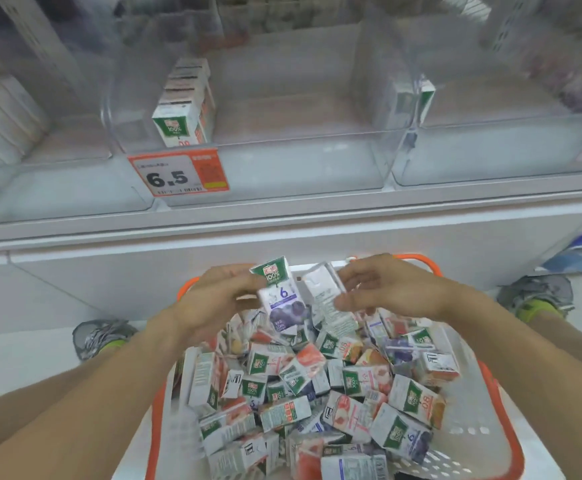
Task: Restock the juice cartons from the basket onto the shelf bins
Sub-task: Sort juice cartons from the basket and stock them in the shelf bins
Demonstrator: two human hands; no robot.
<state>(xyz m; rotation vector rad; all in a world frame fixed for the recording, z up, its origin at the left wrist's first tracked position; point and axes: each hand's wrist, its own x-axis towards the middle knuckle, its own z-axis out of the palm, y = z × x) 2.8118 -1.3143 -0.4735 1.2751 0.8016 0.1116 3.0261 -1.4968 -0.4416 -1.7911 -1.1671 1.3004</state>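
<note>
Shelf bins (282,161) above, mostly bare, one row of cartons (183,105) at left. Basket (511,441) below, heaped with juice cartons (317,393). Left hand (213,299) fingers clamped on blueberry carton (280,299); right hand (383,289) fingers curled round white-sided carton (327,299). Both lifted above pile, likely gathering a batch for shelving.

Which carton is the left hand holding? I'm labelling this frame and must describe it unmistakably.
Start at the orange-rimmed basket heaped with small juice cartons, then look above its far end where both hands meet. The left hand grips the blueberry carton, upright with a green top, a purple 6 and dark berries. The carton beside it, in the right hand, shows only plain printed text.
</note>
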